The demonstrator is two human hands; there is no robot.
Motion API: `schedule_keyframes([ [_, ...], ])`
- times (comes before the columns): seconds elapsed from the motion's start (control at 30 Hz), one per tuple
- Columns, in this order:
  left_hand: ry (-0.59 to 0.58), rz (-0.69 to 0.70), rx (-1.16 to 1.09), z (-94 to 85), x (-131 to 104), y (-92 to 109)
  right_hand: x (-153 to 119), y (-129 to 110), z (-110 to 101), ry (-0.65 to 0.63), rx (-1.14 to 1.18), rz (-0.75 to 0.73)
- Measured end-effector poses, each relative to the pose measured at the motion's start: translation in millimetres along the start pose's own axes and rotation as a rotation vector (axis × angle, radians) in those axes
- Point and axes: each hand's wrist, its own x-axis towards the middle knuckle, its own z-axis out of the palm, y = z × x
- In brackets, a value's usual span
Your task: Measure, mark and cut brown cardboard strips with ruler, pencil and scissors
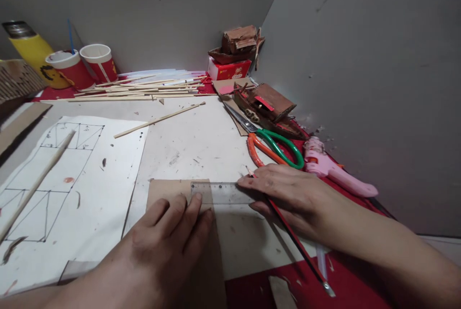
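A clear ruler [223,193] lies across the top of a brown cardboard strip [207,270] and reaches onto the white board. My left hand [162,241] rests on the cardboard with its fingers spread, the fingertips touching the ruler's left end. At the ruler's right end, my right hand [291,198] is closed on it between thumb and fingers. A red and black pencil [295,241] is also held in that hand, its tip pointing up and left and its end hanging toward the red cloth.
Scissors [272,145], a pink glue gun [334,172] and brown model boats [270,102] stand at the right. Thin sticks [144,90], two cups [99,64] and a yellow bottle [32,52] are at the back. A drawn sheet [101,179] lies left.
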Motion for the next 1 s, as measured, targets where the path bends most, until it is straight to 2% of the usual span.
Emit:
schedule_keyframes([
  [0.17, 0.011, 0.025, -0.010, 7.5, -3.4, -1.8, 1.5, 2.8, 5.6, 0.006, 0.029, -0.019],
  [0.3, -0.024, 0.049, 0.002, 8.9, -5.1, -2.9, 2.1, 4.9, 8.8, 0.017, 0.047, -0.032],
  [0.5, -0.005, 0.040, 0.021, 6.8, -2.9, -2.7, 4.1, 2.2, 7.6, 0.031, 0.056, -0.034],
  [0.77, -0.039, 0.058, 0.028, 15.2, -7.8, -2.0, 1.7, 2.5, 7.3, 0.015, 0.045, -0.020],
  [0.87, -0.076, 0.040, 0.019, 13.9, -7.2, -1.4, 1.3, 4.0, 7.8, 0.014, 0.035, -0.015],
  [1.0, -0.051, 0.037, 0.017, 9.6, -5.5, -1.6, 0.9, 4.5, 7.9, 0.011, 0.032, -0.011],
])
